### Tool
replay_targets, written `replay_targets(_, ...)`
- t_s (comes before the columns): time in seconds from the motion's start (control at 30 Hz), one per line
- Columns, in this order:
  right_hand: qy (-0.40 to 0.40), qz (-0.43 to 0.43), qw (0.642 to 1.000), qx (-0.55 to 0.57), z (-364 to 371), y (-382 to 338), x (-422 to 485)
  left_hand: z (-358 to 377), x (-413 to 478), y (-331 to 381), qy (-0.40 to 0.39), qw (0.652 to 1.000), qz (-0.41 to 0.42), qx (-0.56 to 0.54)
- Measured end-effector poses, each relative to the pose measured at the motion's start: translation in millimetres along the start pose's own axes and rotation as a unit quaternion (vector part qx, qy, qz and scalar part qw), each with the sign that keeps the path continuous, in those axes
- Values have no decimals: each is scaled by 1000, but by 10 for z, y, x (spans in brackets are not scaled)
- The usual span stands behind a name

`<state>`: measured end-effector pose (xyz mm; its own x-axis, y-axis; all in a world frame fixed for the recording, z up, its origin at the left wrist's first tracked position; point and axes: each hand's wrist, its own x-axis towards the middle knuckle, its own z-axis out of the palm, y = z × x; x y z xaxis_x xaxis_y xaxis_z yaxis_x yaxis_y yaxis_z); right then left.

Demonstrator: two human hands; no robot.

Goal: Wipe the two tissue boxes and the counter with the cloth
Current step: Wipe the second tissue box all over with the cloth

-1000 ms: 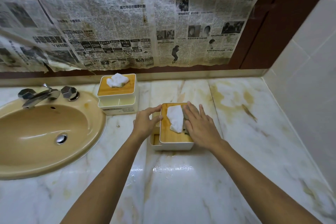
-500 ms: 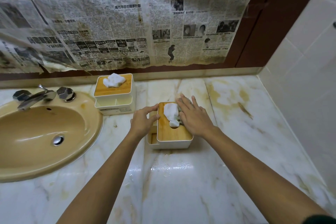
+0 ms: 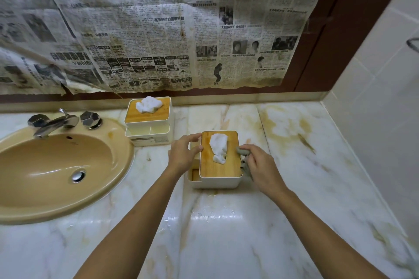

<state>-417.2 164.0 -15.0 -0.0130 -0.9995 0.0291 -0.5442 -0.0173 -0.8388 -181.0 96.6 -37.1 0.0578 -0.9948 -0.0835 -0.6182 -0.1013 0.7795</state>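
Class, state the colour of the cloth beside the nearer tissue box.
The cloth is grey; head view shows it best.

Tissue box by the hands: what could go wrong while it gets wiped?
1. The cloth in the right hand is close to the loose tissue sticking out of the tissue box. It might snag the tissue and pull it out.
2. The counter looks shiny and wet in front, so the box could slide if the left hand lets go.

Most of cloth (image 3: 242, 151) hidden under right hand (image 3: 263, 170); sink (image 3: 56, 161) cut by left edge; newspaper (image 3: 158, 29) print unreadable.
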Motion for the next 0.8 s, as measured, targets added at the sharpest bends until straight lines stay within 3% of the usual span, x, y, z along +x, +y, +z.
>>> replay_targets(0.17, 29, 71, 993, 85, -118, 4, 167, 55, -117, 139, 79, 996, 18, 39)
replay_targets(0.47, 25, 72, 996, 55, 42, -16, 471, 139, -229, 409, 31, 991, 27, 128)
replay_targets(0.67, 18, 61, 997, 37, -15, -85, 698, 18, -277, 257, -17, 1000, 2, 11)
replay_targets(0.73, -13, 53, 999, 2, -11, -83, 762, -32, -293, 217, 0, 999, -16, -39)
replay_targets(0.8, -67, 43, 995, -54, 8, -61, 816, -84, -318, 200, 3, 1000, -26, -15)
